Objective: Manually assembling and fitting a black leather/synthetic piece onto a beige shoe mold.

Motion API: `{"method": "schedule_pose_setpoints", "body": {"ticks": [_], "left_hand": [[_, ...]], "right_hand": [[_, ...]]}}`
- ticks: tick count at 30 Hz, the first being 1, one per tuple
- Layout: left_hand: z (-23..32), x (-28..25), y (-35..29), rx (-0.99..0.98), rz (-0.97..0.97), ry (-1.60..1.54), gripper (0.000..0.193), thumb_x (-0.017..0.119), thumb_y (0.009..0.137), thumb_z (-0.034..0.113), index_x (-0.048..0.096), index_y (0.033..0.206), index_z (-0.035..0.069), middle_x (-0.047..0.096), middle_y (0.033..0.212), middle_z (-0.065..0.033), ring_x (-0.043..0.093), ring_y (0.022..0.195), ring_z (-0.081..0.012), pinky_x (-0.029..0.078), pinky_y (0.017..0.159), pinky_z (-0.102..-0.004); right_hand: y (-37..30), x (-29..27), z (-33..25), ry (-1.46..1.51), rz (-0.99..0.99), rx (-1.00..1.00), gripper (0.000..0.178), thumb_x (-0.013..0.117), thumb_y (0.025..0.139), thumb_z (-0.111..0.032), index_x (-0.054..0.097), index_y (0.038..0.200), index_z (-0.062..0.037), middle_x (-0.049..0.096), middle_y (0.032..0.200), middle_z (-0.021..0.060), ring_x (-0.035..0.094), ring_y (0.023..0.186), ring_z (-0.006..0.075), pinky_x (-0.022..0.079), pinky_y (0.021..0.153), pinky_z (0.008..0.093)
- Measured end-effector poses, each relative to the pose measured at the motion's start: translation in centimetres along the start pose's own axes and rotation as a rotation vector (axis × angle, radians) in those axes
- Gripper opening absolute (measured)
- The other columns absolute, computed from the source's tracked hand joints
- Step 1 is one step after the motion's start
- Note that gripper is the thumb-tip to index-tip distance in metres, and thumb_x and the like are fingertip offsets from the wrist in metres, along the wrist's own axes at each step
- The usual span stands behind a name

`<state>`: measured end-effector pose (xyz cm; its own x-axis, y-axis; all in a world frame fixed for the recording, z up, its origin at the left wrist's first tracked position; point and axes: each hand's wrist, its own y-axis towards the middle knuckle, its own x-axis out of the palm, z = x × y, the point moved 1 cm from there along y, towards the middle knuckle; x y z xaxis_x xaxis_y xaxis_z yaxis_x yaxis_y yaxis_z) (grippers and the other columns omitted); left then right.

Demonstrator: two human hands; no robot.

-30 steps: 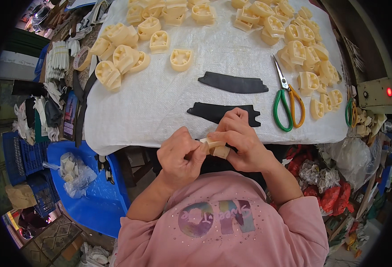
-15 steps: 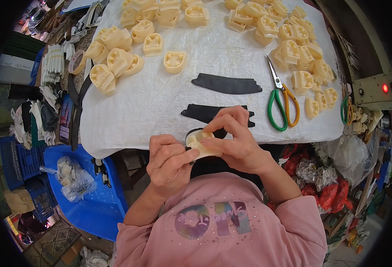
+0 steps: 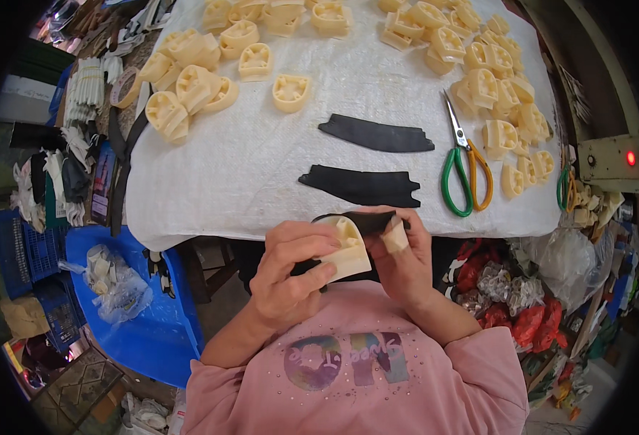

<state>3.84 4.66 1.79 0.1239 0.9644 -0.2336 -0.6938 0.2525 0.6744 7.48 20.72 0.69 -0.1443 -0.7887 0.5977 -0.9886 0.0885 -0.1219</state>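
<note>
A cream plastic shoe heel, its ribbed hollow side partly showing, sits in my left hand, with fingers and thumb closed on it. A black strip runs round the heel's far side. Its right end is gripped by my right hand, drawn off to the right of the heel. Something pale shows at my right thumb; I cannot tell what it is. On the white table cover just beyond lie a flat black strip with notched ends and a second such strip.
Scissors with one green and one yellow handle lie right of the strips. Cream heels are piled at the far left and far right of the table. A blue tub stands below left; red bags lie below right.
My right hand has moved right and down, pulling the black strip's end away from the heel. The heel has turned in my left hand, and the nearer flat strip is now uncovered.
</note>
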Motion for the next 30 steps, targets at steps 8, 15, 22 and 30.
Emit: {"method": "schedule_pose_setpoints", "body": {"ticks": [8, 15, 22, 30], "left_hand": [[0.3, 0.6, 0.4, 0.177, -0.222, 0.424, 0.024, 0.066, 0.066, 0.001, 0.055, 0.086, 0.007, 0.060, 0.093, -0.0094, 0.061, 0.079, -0.0220, 0.035, 0.069, -0.0320], [0.5, 1.4, 0.7, 0.150, -0.283, 0.510, 0.019, 0.065, 0.066, 0.003, 0.055, 0.082, 0.006, 0.059, 0.092, -0.0097, 0.059, 0.075, -0.0219, 0.035, 0.069, -0.0324], [0.0, 1.4, 0.4, 0.062, -0.303, 0.498, 0.018, 0.065, 0.066, 0.001, 0.056, 0.081, 0.005, 0.058, 0.091, -0.0107, 0.058, 0.076, -0.0236, 0.037, 0.066, -0.0333], [-0.5, 1.0, 0.3, -0.095, -0.215, 0.007, 0.022, 0.068, 0.073, -0.007, 0.052, 0.084, 0.005, 0.060, 0.092, -0.0139, 0.061, 0.084, -0.0270, 0.047, 0.068, -0.0321]], "right_hand": [[-0.3, -1.4, -0.4, -0.005, 0.020, 0.112, 0.016, 0.049, 0.093, -0.011, 0.052, 0.104, 0.0009, 0.059, 0.099, 0.0081, 0.060, 0.100, 0.0191, 0.050, 0.088, 0.0358], [0.1, -1.1, -0.4, -0.098, -0.067, 0.120, 0.023, 0.038, 0.093, -0.006, 0.051, 0.108, 0.0055, 0.055, 0.121, 0.0183, 0.057, 0.104, 0.0180, 0.046, 0.093, 0.0324], [0.2, -0.9, -1.2, -0.397, -0.109, 0.051, 0.027, 0.038, 0.092, -0.007, 0.054, 0.111, 0.0060, 0.059, 0.119, 0.0173, 0.058, 0.104, 0.0187, 0.048, 0.090, 0.0322], [3.6, -4.0, -2.7, -0.327, -0.371, 0.194, 0.042, 0.069, 0.081, -0.013, 0.054, 0.118, -0.0007, 0.061, 0.111, 0.0123, 0.057, 0.107, 0.0184, 0.047, 0.093, 0.0334]]}}
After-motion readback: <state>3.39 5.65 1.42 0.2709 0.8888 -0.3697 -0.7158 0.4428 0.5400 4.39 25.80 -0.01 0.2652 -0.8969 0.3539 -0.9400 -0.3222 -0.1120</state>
